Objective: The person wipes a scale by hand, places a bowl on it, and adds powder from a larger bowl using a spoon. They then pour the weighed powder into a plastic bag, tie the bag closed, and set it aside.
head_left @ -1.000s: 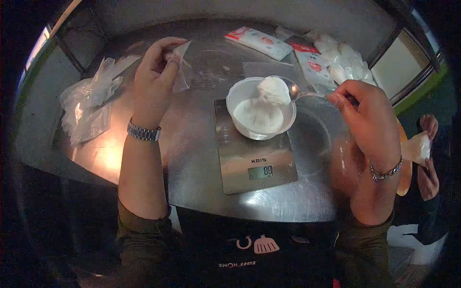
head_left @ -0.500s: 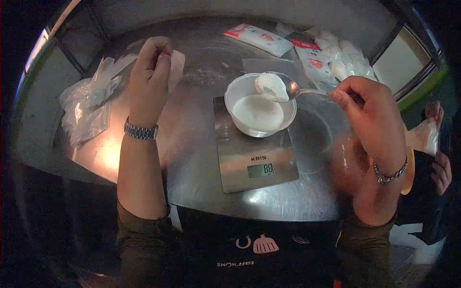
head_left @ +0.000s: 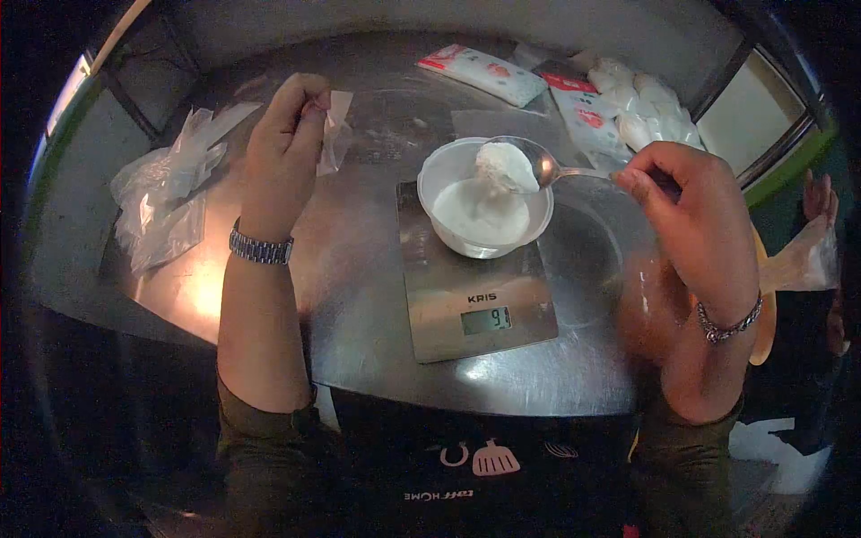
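My right hand [head_left: 686,211] pinches the handle of a metal spoon [head_left: 544,168] heaped with white powder [head_left: 505,168]. The spoon's bowl hangs over the back right of a plastic bowl [head_left: 434,170], which holds more white powder. Beneath that bowl is a KRIS kitchen scale [head_left: 480,332] with its digital display lit; the last digit is blurred. Over at the left, my left hand [head_left: 291,134] is closed on a small clear plastic bag [head_left: 335,134], held upright above the metal table [head_left: 368,350].
Clear plastic bags [head_left: 166,188] lie in a heap on the left. At the back right are red-and-white packets [head_left: 489,76] and filled bags of white powder [head_left: 641,103]. Beyond the table's right edge, another person's hand [head_left: 821,199] is near a clear bag [head_left: 807,260].
Some powder has dropped from the spoon into the bowl, and the scale's reading has risen. The bag in my left hand has turned slightly. The other person's hands and bag have shifted.
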Action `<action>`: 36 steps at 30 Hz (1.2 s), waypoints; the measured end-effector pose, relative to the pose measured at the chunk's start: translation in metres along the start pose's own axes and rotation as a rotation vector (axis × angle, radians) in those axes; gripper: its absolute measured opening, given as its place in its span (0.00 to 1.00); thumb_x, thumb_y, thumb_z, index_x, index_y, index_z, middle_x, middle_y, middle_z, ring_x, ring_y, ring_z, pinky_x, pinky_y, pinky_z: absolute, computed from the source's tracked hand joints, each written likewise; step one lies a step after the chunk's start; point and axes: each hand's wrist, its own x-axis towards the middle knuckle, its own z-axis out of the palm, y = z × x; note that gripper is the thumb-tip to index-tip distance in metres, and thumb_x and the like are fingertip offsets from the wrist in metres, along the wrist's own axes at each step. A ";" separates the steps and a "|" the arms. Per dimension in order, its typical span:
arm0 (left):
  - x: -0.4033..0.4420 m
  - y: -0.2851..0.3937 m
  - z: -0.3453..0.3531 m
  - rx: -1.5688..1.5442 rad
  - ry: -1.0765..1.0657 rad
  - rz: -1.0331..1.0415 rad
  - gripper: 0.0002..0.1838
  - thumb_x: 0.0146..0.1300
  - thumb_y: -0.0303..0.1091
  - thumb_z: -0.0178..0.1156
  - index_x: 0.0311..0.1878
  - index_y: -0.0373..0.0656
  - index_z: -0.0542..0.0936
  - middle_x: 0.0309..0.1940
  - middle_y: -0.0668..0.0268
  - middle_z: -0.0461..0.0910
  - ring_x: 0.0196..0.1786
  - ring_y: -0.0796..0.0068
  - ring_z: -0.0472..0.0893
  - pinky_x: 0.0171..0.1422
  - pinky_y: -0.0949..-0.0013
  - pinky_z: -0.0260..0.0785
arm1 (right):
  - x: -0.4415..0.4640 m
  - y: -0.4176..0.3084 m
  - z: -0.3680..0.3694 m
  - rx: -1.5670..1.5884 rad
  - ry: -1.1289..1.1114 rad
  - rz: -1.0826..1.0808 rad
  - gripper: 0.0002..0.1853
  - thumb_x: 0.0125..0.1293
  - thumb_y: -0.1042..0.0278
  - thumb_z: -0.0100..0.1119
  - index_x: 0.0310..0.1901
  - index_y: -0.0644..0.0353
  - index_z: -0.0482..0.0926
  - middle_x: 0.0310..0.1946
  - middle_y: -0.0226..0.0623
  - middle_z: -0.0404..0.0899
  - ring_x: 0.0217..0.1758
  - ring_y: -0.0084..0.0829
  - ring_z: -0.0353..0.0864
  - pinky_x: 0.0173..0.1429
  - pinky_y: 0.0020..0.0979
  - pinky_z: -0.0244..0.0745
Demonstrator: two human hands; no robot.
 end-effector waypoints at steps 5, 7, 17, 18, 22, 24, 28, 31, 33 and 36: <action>-0.001 -0.002 -0.008 -0.008 -0.094 0.043 0.06 0.61 0.23 0.45 0.34 0.41 0.72 0.24 0.73 0.68 0.26 0.86 0.66 0.30 0.79 0.59 | 0.000 0.006 0.001 0.067 0.013 0.005 0.09 0.56 0.66 0.62 0.29 0.64 0.79 0.20 0.45 0.76 0.22 0.37 0.76 0.29 0.33 0.68; 0.000 -0.002 -0.007 0.087 -0.096 0.100 0.06 0.60 0.23 0.44 0.31 0.42 0.72 0.24 0.75 0.66 0.24 0.87 0.64 0.26 0.80 0.57 | 0.000 0.005 -0.001 0.039 0.013 0.012 0.09 0.56 0.66 0.62 0.29 0.64 0.79 0.20 0.44 0.76 0.21 0.36 0.75 0.28 0.32 0.68; 0.000 0.002 -0.007 0.078 -0.157 0.065 0.07 0.59 0.23 0.45 0.29 0.41 0.72 0.23 0.73 0.68 0.23 0.85 0.65 0.25 0.79 0.58 | 0.000 0.006 0.006 -0.013 0.113 -0.085 0.09 0.55 0.64 0.61 0.28 0.63 0.78 0.22 0.43 0.76 0.23 0.40 0.76 0.30 0.34 0.69; -0.001 0.004 -0.006 0.062 -0.147 0.031 0.07 0.59 0.22 0.45 0.29 0.41 0.72 0.23 0.73 0.68 0.23 0.85 0.66 0.26 0.79 0.59 | 0.001 0.006 0.008 -0.095 0.165 -0.147 0.08 0.54 0.65 0.62 0.28 0.61 0.77 0.23 0.41 0.76 0.25 0.40 0.76 0.31 0.35 0.69; -0.003 0.006 -0.006 -0.052 -0.130 -0.015 0.06 0.57 0.23 0.46 0.29 0.38 0.74 0.22 0.73 0.70 0.26 0.87 0.67 0.27 0.79 0.60 | 0.002 0.001 0.010 -0.366 0.337 -0.375 0.05 0.51 0.68 0.62 0.27 0.57 0.77 0.25 0.35 0.75 0.30 0.37 0.76 0.33 0.37 0.71; -0.003 0.004 -0.007 -0.081 -0.134 0.013 0.05 0.59 0.24 0.49 0.29 0.38 0.74 0.22 0.73 0.70 0.26 0.87 0.67 0.28 0.79 0.60 | 0.002 -0.004 0.005 -0.360 0.371 -0.420 0.05 0.51 0.70 0.63 0.29 0.59 0.77 0.27 0.36 0.76 0.30 0.38 0.76 0.33 0.35 0.71; -0.002 0.007 -0.004 0.038 -0.078 0.047 0.06 0.59 0.28 0.58 0.29 0.38 0.73 0.23 0.73 0.69 0.27 0.87 0.66 0.31 0.80 0.60 | -0.001 -0.005 0.002 -0.350 0.344 -0.472 0.06 0.50 0.74 0.64 0.31 0.60 0.77 0.28 0.37 0.76 0.32 0.39 0.77 0.35 0.33 0.71; -0.001 0.003 -0.002 -0.045 -0.073 -0.027 0.09 0.57 0.30 0.63 0.28 0.39 0.72 0.24 0.74 0.69 0.28 0.87 0.65 0.32 0.80 0.61 | -0.001 -0.004 0.003 -0.315 0.349 -0.466 0.05 0.52 0.74 0.62 0.31 0.61 0.77 0.28 0.37 0.76 0.31 0.41 0.76 0.35 0.33 0.71; 0.000 0.003 -0.003 0.037 -0.074 0.012 0.09 0.56 0.29 0.63 0.29 0.40 0.72 0.24 0.74 0.69 0.28 0.86 0.66 0.33 0.80 0.61 | -0.004 -0.005 0.001 -0.307 0.289 -0.353 0.04 0.54 0.74 0.61 0.31 0.61 0.77 0.28 0.38 0.77 0.32 0.40 0.77 0.37 0.33 0.71; 0.001 0.006 -0.004 0.106 -0.101 0.027 0.08 0.56 0.27 0.63 0.29 0.40 0.72 0.25 0.74 0.69 0.29 0.85 0.67 0.36 0.79 0.63 | -0.013 -0.006 -0.014 -0.165 0.216 -0.174 0.04 0.57 0.72 0.60 0.32 0.61 0.77 0.30 0.38 0.78 0.34 0.37 0.78 0.38 0.32 0.72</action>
